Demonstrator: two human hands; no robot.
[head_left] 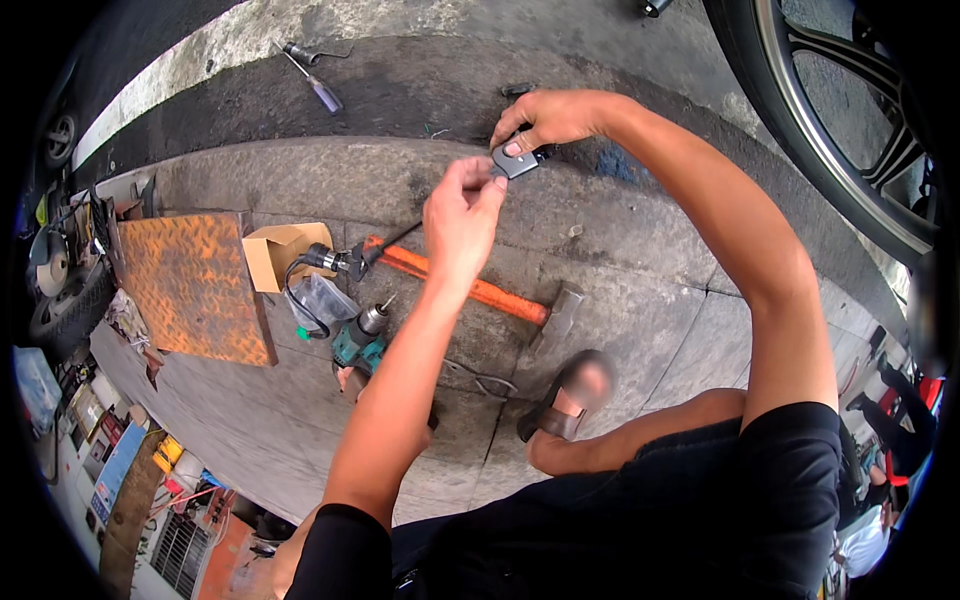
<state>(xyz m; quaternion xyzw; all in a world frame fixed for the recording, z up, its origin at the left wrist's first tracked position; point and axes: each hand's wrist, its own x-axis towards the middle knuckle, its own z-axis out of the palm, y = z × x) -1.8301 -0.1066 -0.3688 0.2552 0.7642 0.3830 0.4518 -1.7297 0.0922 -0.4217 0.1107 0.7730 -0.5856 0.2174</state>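
Both hands meet over the pavement around a small flat dark-grey piece [519, 163], shaped like a key fob. My right hand [552, 118] grips it from above, the thumb lying on its face. At its lower left edge, the thumb and fingers of my left hand [463, 208] are pinched together against it. Whether a smaller part sits in that pinch is hidden. Below my left forearm lies a sledgehammer [505, 300] with an orange handle. A green drill [362, 338] and a black-cabled lock-like part [335, 258] rest to the left.
An open cardboard box [268, 262] and a clear plastic bag [325, 300] lie by a rusty checkered metal plate [190, 290]. A screwdriver [325, 95] lies at the far left. A motorcycle wheel [800, 130] stands at the far right. My sandalled foot [572, 395] is beside the hammer head.
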